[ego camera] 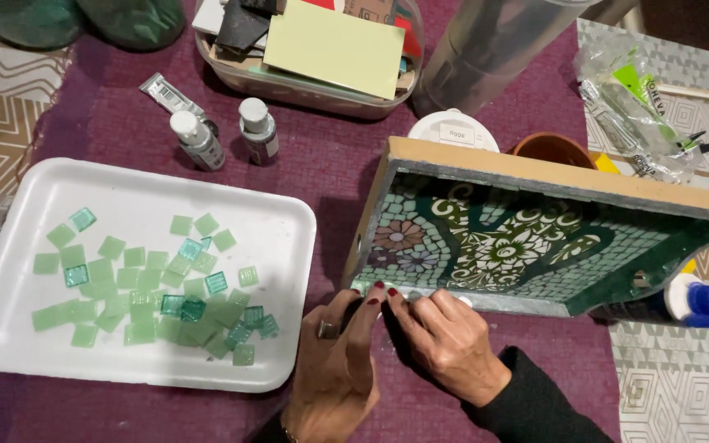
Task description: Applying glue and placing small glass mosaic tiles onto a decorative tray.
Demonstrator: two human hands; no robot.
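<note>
Both hands, left and right, pinch a small tile against the mosaic tray rim, tilted upright for access; green tiles wait in the foam tray alongside.

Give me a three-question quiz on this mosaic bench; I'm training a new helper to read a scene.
1. True or false: both hands touch the near edge of the mosaic tray.
2. What lies in the white foam tray? A) green square tiles B) brushes C) coins
3. What stands between the foam tray and the plastic box?

Key
1. True: the left hand and right hand meet at that edge.
2. A: green tiles.
3. Two small bottles with white caps.
</note>
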